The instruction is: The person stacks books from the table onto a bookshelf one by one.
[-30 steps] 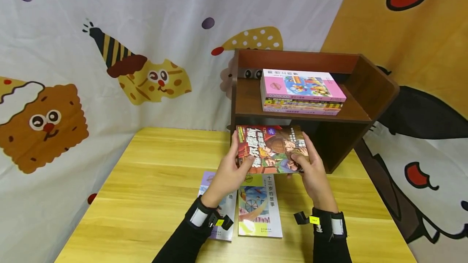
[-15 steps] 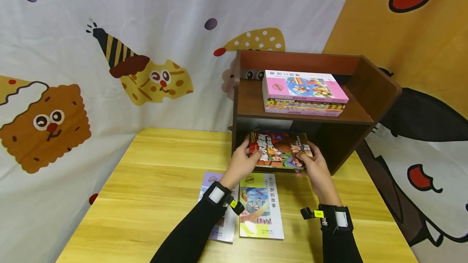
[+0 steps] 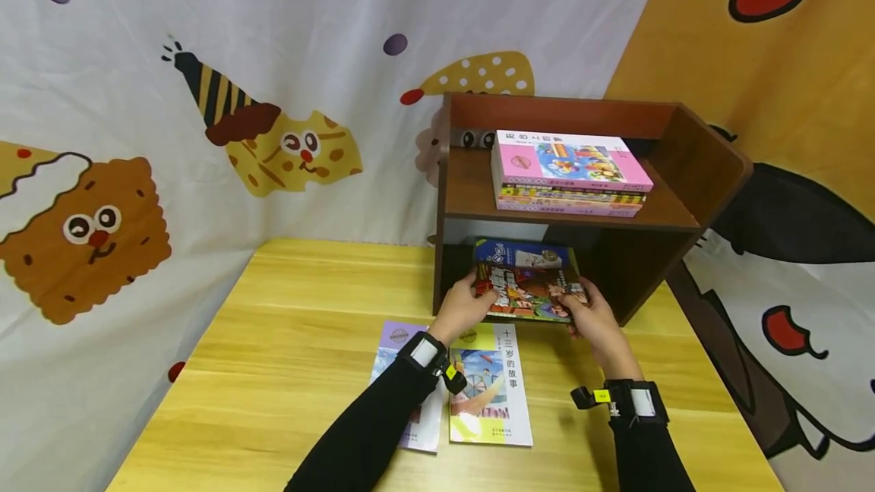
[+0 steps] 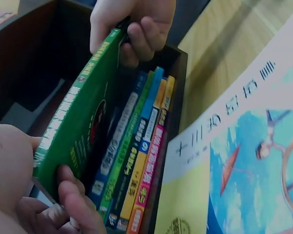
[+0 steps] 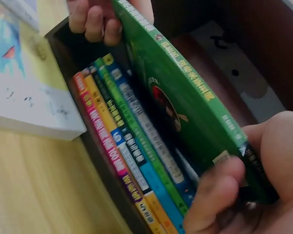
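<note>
Both hands grip a paperback book (image 3: 529, 296) by its two short ends, at the mouth of the shelf's lower compartment. Its upper cover is dark red and brown with large white characters; its back and spine are green, as the green book (image 4: 85, 105) in the left wrist view shows. My left hand (image 3: 463, 312) has the thumb on top and fingers beneath. My right hand (image 3: 601, 329) pinches the other end the same way. Below the held book lies a stack of books (image 5: 132, 141) with colourful spines. Behind it shows a blue book cover (image 3: 506, 251).
The brown two-tier bookshelf (image 3: 574, 222) stands on the wooden table (image 3: 287, 340) against a printed cloth. Its upper tier bears a stack of books (image 3: 570, 165), a pink one on top. On the table in front lie a yellow-and-white book (image 3: 488, 393) and a purple-and-white book (image 3: 420, 424).
The held book has moved down, slightly right and deeper toward the lower compartment, both hands going with it. The blue cover behind it has come into sight.
</note>
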### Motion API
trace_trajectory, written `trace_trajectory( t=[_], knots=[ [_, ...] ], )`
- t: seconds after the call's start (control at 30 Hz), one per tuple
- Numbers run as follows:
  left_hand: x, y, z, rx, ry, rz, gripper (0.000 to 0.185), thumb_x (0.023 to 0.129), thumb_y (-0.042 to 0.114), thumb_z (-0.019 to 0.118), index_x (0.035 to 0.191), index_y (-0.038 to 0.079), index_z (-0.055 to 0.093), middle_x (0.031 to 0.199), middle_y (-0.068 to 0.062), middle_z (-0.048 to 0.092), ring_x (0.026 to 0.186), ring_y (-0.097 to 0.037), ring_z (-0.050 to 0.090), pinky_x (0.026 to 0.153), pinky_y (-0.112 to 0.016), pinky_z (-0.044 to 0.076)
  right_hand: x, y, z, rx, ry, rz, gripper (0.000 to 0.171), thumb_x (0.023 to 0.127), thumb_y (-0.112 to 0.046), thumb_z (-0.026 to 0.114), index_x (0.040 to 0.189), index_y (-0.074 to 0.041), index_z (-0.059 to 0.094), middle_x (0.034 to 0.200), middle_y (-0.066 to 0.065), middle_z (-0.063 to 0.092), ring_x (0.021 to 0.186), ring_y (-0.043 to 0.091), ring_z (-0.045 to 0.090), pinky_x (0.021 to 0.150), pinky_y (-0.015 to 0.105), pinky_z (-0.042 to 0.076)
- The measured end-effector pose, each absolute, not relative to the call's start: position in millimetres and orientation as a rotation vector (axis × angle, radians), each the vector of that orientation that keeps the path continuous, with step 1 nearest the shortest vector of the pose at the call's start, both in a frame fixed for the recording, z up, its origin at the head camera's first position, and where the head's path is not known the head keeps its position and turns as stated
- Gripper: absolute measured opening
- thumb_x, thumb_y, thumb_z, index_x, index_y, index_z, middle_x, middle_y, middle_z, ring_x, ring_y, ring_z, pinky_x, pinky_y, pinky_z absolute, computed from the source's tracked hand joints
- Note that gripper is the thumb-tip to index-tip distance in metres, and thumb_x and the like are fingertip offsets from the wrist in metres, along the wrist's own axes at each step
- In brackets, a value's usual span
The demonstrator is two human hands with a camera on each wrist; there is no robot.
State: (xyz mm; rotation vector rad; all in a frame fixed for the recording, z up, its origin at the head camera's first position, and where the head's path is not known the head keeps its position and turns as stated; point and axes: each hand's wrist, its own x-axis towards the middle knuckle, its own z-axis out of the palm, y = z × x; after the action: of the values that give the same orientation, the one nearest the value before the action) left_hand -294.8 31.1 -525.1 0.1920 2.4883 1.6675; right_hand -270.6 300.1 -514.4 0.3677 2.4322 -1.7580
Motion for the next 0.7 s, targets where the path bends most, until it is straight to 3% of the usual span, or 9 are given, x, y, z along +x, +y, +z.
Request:
trace_trajectory(
  t=[0.13, 0.17, 0.3, 0.37, 0.47, 0.5, 0.57, 0.6, 0.7],
  knots=[
    [-293, 28, -531, 0.178, 2.507, 1.598, 0.08, 0.1, 0.049, 0.062, 0.165, 0.016, 0.029, 0.148, -0.022, 0.059, 0.127, -0.033, 0.066, 0.101, -0.048, 0.056, -267, 303, -522, 0.391, 2.442, -1.683, 0.081, 0.105, -0.047, 0.057, 0.168, -0.035, 0.007, 0.13, 0.012, 0.048, 0.061, 0.012, 0.046, 0.061, 0.036, 0.046],
    [-293, 26, -532, 0.174, 2.483, 1.596, 0.083, 0.099, 0.051, 0.063, 0.166, 0.016, 0.027, 0.148, -0.022, 0.059, 0.126, -0.032, 0.066, 0.099, -0.047, 0.057, -265, 304, -523, 0.38, 2.44, -1.687, 0.082, 0.104, -0.048, 0.057, 0.168, -0.035, 0.007, 0.128, 0.014, 0.049, 0.061, 0.012, 0.045, 0.061, 0.036, 0.046],
    [-291, 14, -532, 0.237, 2.364, 1.606, 0.101, 0.093, 0.054, 0.072, 0.168, 0.016, 0.017, 0.121, -0.018, 0.067, 0.093, -0.027, 0.069, 0.079, -0.042, 0.058, -257, 307, -527, 0.306, 2.446, -1.654, 0.094, 0.1, -0.055, 0.063, 0.168, -0.036, 0.0, 0.139, 0.02, 0.046, 0.059, 0.012, 0.047, 0.06, 0.038, 0.046],
    [-289, 7, -531, 0.281, 2.302, 1.596, 0.108, 0.089, 0.049, 0.079, 0.168, 0.013, 0.013, 0.105, -0.013, 0.063, 0.076, -0.022, 0.061, 0.068, -0.037, 0.054, -252, 309, -529, 0.273, 2.455, -1.606, 0.102, 0.097, -0.056, 0.067, 0.167, -0.038, -0.005, 0.154, 0.027, 0.036, 0.059, 0.018, 0.048, 0.061, 0.041, 0.048],
    [-286, 1, -530, 0.35, 2.3, 1.542, 0.112, 0.086, 0.037, 0.086, 0.167, 0.007, 0.014, 0.096, -0.006, 0.059, 0.067, -0.016, 0.056, 0.064, -0.03, 0.05, -247, 312, -534, 0.209, 2.488, -1.533, 0.113, 0.092, -0.056, 0.073, 0.166, -0.037, -0.01, 0.17, 0.03, 0.01, 0.096, 0.038, 0.066, 0.083, 0.051, 0.057],
    [-286, 0, -530, 0.366, 2.328, 1.513, 0.112, 0.085, 0.035, 0.087, 0.167, 0.006, 0.015, 0.096, -0.004, 0.059, 0.067, -0.013, 0.055, 0.064, -0.028, 0.048, -246, 313, -536, 0.192, 2.507, -1.51, 0.115, 0.091, -0.056, 0.075, 0.166, -0.036, -0.01, 0.172, 0.03, 0.005, 0.117, 0.046, 0.062, 0.094, 0.056, 0.055],
    [-284, -1, -530, 0.385, 2.404, 1.445, 0.111, 0.085, 0.034, 0.087, 0.166, 0.004, 0.018, 0.094, -0.002, 0.06, 0.067, -0.011, 0.054, 0.065, -0.026, 0.046, -245, 314, -538, 0.163, 2.545, -1.477, 0.119, 0.089, -0.055, 0.077, 0.166, -0.032, -0.01, 0.173, 0.028, 0.003, 0.149, 0.053, 0.034, 0.113, 0.065, 0.042],
    [-284, 0, -531, 0.392, 2.446, 1.407, 0.109, 0.085, 0.033, 0.087, 0.165, 0.004, 0.019, 0.094, -0.001, 0.06, 0.068, -0.011, 0.053, 0.066, -0.026, 0.045, -245, 315, -540, 0.147, 2.563, -1.464, 0.12, 0.088, -0.054, 0.078, 0.167, -0.029, -0.009, 0.173, 0.027, 0.002, 0.156, 0.053, 0.019, 0.119, 0.067, 0.034],
    [-282, 3, -534, 0.407, 2.555, 1.301, 0.106, 0.085, 0.036, 0.086, 0.164, 0.002, 0.023, 0.092, 0.0, 0.058, 0.073, -0.011, 0.053, 0.07, -0.026, 0.045, -245, 316, -544, 0.126, 2.605, -1.443, 0.121, 0.087, -0.053, 0.08, 0.167, -0.024, -0.006, 0.173, 0.025, 0.008, 0.159, 0.048, 0.01, 0.125, 0.066, 0.021]
  ],
)
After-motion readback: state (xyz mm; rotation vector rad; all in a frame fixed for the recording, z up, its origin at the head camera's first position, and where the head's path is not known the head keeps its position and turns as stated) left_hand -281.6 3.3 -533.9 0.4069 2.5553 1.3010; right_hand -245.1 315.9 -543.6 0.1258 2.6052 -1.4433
